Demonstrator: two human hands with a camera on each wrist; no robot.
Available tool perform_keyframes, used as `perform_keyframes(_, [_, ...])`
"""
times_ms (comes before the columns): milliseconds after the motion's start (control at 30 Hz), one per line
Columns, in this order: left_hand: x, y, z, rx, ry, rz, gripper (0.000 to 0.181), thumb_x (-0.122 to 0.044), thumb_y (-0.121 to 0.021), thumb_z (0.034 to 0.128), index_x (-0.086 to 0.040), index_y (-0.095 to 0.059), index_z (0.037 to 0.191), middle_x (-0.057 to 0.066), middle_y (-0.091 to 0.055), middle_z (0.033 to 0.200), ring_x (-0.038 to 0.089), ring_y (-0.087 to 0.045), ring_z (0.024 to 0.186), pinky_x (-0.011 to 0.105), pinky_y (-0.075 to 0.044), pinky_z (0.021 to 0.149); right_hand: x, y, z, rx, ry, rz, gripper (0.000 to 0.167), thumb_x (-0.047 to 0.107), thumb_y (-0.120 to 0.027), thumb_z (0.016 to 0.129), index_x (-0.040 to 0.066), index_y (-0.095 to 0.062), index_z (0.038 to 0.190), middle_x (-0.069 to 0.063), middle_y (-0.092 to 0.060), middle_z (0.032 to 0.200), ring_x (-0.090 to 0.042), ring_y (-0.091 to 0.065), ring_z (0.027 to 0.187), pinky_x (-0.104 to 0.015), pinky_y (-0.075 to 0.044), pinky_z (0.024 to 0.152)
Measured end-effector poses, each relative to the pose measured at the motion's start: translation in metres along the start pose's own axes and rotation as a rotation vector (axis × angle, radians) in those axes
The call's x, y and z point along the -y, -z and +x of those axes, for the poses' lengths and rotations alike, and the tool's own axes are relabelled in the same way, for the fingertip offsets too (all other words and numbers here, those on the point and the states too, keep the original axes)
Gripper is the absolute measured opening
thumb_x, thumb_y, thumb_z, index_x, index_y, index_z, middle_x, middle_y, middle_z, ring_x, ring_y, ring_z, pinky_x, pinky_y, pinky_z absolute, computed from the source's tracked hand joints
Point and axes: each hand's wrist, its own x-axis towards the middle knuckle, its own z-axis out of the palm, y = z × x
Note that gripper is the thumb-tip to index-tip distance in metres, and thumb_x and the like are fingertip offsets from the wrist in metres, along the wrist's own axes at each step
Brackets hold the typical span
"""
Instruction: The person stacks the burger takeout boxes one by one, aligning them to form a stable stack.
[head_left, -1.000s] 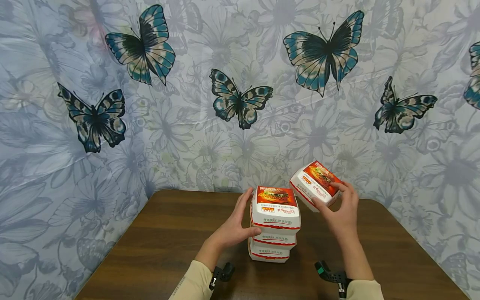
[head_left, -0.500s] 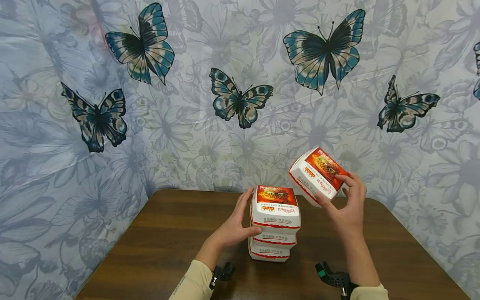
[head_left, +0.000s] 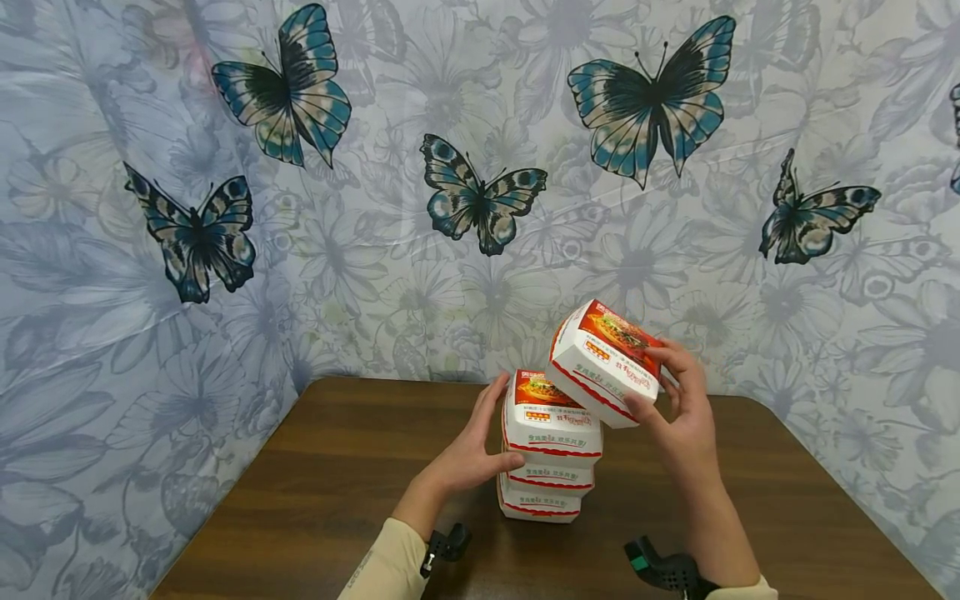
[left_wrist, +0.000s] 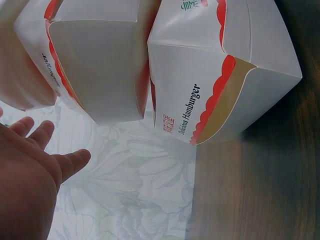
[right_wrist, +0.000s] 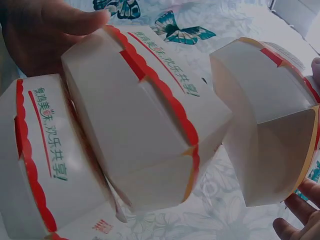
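Note:
Three white-and-red hamburger boxes stand stacked on the table, the top box (head_left: pixel 543 427) above the middle box (head_left: pixel 551 477) and the bottom box (head_left: pixel 536 504). My left hand (head_left: pixel 465 454) is at the stack's left side with fingers extended and thumb across the front. In the left wrist view the fingers of the left hand (left_wrist: pixel 30 165) look straight. My right hand (head_left: pixel 686 417) grips a fourth hamburger box (head_left: pixel 600 375), tilted, over the stack's upper right. In the right wrist view this held box (right_wrist: pixel 270 120) appears beside the stack; whether they touch I cannot tell.
The brown wooden table (head_left: pixel 300 500) carries the stack near its middle. Close behind its far edge hangs a floral cloth (head_left: pixel 375 317) with blue butterflies. Black wrist cameras sit on both wrists, the left wrist camera (head_left: pixel 448 543) lying low beside the stack.
The held hamburger box first rose with my right hand, then moved left and slightly down so that it overlaps the top box in view. My left hand and the stack stayed put.

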Motion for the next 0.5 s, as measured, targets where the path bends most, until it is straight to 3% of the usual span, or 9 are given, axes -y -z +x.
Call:
perform_keyframes(267, [0.0,0.001,-0.002,0.01,0.002,0.006,0.109,-0.074,-0.067,0.078,-0.046,0.001,0.158,-0.009,-0.001,0.167,0.023,-0.003,0.155,0.067,-0.018,0.118,0.0,-0.009,-0.006,0.07,-0.027,-0.076,0.052,0.004,-0.065,0.089,0.01,-0.051,0.138,0.01,-0.035,0.155,-0.011,-0.025,0.147,-0.021,-0.031,0.107])
perform_keyframes(500, [0.001,0.003,-0.005,0.024,0.005,0.012,0.106,-0.07,-0.067,0.0815,-0.044,0.001,0.159,-0.01,0.0,0.167,0.023,-0.004,0.155,0.066,-0.021,0.117,0.0,-0.013,-0.01,0.122,-0.069,-0.094,0.048,0.009,-0.058,0.097,0.015,-0.049,0.143,0.009,-0.029,0.16,-0.012,-0.033,0.141,-0.019,-0.034,0.105])
